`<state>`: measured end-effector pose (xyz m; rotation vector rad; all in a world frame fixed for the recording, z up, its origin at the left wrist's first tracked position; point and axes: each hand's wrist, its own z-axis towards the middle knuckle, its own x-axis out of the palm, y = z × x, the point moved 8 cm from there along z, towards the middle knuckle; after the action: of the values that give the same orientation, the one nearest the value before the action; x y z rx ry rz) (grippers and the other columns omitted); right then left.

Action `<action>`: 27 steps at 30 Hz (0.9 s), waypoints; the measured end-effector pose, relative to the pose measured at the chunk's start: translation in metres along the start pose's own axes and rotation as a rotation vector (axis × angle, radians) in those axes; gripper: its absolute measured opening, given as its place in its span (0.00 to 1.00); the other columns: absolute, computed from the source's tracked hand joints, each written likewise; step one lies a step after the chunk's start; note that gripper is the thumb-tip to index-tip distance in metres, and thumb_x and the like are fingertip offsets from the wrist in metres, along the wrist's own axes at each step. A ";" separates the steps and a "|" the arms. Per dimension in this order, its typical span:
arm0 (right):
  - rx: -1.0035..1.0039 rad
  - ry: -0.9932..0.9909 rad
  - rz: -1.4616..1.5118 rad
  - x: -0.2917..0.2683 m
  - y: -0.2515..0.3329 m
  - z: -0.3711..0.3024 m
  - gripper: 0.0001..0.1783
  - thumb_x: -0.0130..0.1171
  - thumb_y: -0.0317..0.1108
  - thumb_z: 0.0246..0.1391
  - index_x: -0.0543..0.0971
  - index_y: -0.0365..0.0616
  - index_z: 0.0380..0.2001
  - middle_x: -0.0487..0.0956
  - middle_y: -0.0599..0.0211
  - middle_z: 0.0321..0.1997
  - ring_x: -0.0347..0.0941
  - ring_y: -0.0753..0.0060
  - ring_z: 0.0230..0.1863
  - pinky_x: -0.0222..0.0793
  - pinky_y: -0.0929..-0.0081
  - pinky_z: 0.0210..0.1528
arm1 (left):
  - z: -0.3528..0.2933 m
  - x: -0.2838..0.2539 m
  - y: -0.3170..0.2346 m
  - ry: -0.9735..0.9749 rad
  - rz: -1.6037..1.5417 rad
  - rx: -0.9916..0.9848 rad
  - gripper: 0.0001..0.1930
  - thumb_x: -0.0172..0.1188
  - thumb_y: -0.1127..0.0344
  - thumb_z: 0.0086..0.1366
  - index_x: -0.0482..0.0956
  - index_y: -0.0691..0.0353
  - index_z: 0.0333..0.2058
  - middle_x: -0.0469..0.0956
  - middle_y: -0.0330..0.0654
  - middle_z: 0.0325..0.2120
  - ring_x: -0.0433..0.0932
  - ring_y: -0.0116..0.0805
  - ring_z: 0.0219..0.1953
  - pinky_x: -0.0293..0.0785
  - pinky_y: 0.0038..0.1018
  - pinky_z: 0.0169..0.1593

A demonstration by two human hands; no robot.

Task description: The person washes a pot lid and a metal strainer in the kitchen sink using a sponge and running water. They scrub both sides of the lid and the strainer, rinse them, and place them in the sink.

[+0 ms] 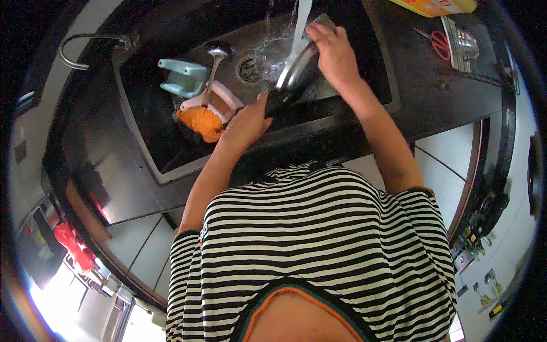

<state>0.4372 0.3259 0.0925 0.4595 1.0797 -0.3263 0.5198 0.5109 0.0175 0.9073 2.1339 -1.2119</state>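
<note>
Under the running water [301,34] my left hand [246,126] is closed round the dark handle of a shiny metal utensil [299,67]. The utensil is tilted, and splashes and glare blur its exact shape. At its far right part, the fingers of my right hand [335,54] are bent and pressed against it. A greyish patch [325,21] shows by those fingertips; whether it belongs to the utensil or is a separate pad I cannot tell. Left of my hands, in the dark sink [145,122], a metal ladle [216,54] leans near an orange cloth [200,122].
A pale green plastic piece [185,77] and a pink one [219,98] lie in the sink near the drain [248,69]. A curved metal faucet [71,54] stands at the left. Red-handled scissors [440,45], a silvery packet [462,45] and a yellow package [436,7] rest on the right counter.
</note>
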 end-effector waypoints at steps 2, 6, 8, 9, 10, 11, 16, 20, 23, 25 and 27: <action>-0.055 -0.036 0.036 -0.001 0.024 -0.016 0.21 0.54 0.21 0.45 0.77 0.44 0.45 0.75 0.68 0.51 0.68 0.57 0.44 0.71 0.67 0.47 | 0.000 0.010 0.014 -0.040 0.011 0.047 0.29 0.60 0.64 0.58 0.56 0.65 0.53 0.77 0.64 0.28 0.77 0.63 0.36 0.72 0.51 0.38; -0.252 -0.029 0.140 -0.016 0.078 -0.029 0.23 0.54 0.21 0.44 0.77 0.46 0.47 0.74 0.68 0.52 0.68 0.62 0.39 0.71 0.71 0.44 | -0.007 0.015 0.038 -0.076 0.048 0.057 0.28 0.59 0.62 0.58 0.57 0.60 0.53 0.77 0.63 0.31 0.76 0.63 0.37 0.71 0.51 0.39; -0.149 0.045 0.090 -0.009 0.054 -0.020 0.24 0.54 0.20 0.43 0.77 0.47 0.47 0.75 0.68 0.52 0.69 0.60 0.40 0.70 0.70 0.45 | -0.006 0.025 0.053 -0.064 -0.004 0.038 0.27 0.59 0.61 0.59 0.57 0.59 0.52 0.77 0.63 0.32 0.76 0.63 0.38 0.71 0.50 0.39; 0.030 0.025 0.112 -0.004 0.023 -0.012 0.25 0.52 0.18 0.44 0.76 0.48 0.48 0.75 0.67 0.52 0.69 0.56 0.41 0.69 0.67 0.48 | -0.005 0.025 0.052 -0.052 -0.011 0.027 0.27 0.59 0.61 0.59 0.57 0.58 0.52 0.76 0.63 0.32 0.76 0.63 0.38 0.71 0.50 0.39; 0.117 0.001 0.034 0.000 -0.005 -0.010 0.25 0.49 0.17 0.45 0.75 0.46 0.48 0.75 0.64 0.51 0.69 0.51 0.43 0.67 0.63 0.51 | -0.006 0.023 0.049 -0.040 -0.016 0.010 0.26 0.59 0.61 0.59 0.57 0.58 0.52 0.76 0.63 0.31 0.75 0.63 0.38 0.71 0.51 0.39; 0.166 0.002 0.024 0.009 -0.029 -0.014 0.24 0.49 0.17 0.45 0.75 0.45 0.48 0.75 0.64 0.51 0.68 0.51 0.44 0.67 0.63 0.51 | -0.007 0.019 0.047 -0.026 -0.023 -0.001 0.26 0.59 0.61 0.59 0.58 0.57 0.52 0.76 0.63 0.31 0.75 0.63 0.38 0.71 0.51 0.39; 0.009 0.002 0.023 -0.003 0.018 -0.023 0.19 0.51 0.25 0.47 0.75 0.41 0.46 0.74 0.61 0.51 0.68 0.51 0.47 0.69 0.63 0.49 | -0.003 0.027 0.059 0.065 -0.007 -0.047 0.29 0.60 0.64 0.59 0.58 0.61 0.56 0.76 0.63 0.37 0.74 0.62 0.42 0.71 0.47 0.45; -0.051 0.046 0.161 -0.012 0.048 -0.027 0.20 0.51 0.24 0.47 0.75 0.44 0.46 0.74 0.62 0.51 0.68 0.53 0.45 0.69 0.63 0.48 | -0.001 0.044 0.086 0.044 -0.062 0.038 0.30 0.60 0.64 0.59 0.58 0.62 0.56 0.75 0.64 0.39 0.75 0.60 0.44 0.71 0.45 0.45; 0.098 -0.014 0.079 -0.002 -0.005 -0.022 0.23 0.49 0.21 0.46 0.74 0.45 0.48 0.74 0.63 0.51 0.68 0.51 0.45 0.68 0.62 0.49 | 0.000 0.036 0.075 0.048 -0.055 0.060 0.31 0.61 0.64 0.59 0.57 0.62 0.57 0.75 0.63 0.40 0.74 0.61 0.46 0.71 0.44 0.46; 0.218 0.031 0.107 0.008 -0.031 -0.025 0.24 0.50 0.20 0.45 0.74 0.46 0.49 0.74 0.62 0.51 0.67 0.49 0.46 0.66 0.61 0.52 | -0.002 0.031 0.070 0.021 -0.083 0.096 0.32 0.62 0.61 0.58 0.57 0.61 0.56 0.75 0.64 0.38 0.74 0.61 0.44 0.70 0.45 0.46; 0.155 -0.003 0.103 0.011 -0.020 -0.026 0.24 0.51 0.20 0.44 0.73 0.46 0.49 0.74 0.62 0.51 0.67 0.50 0.46 0.65 0.61 0.53 | -0.002 0.028 0.066 -0.048 -0.114 0.124 0.34 0.64 0.58 0.57 0.57 0.61 0.56 0.74 0.64 0.40 0.73 0.61 0.45 0.69 0.45 0.47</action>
<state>0.4131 0.3219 0.0684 0.6509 1.0279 -0.3204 0.5518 0.5461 -0.0365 0.8089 2.1159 -1.4222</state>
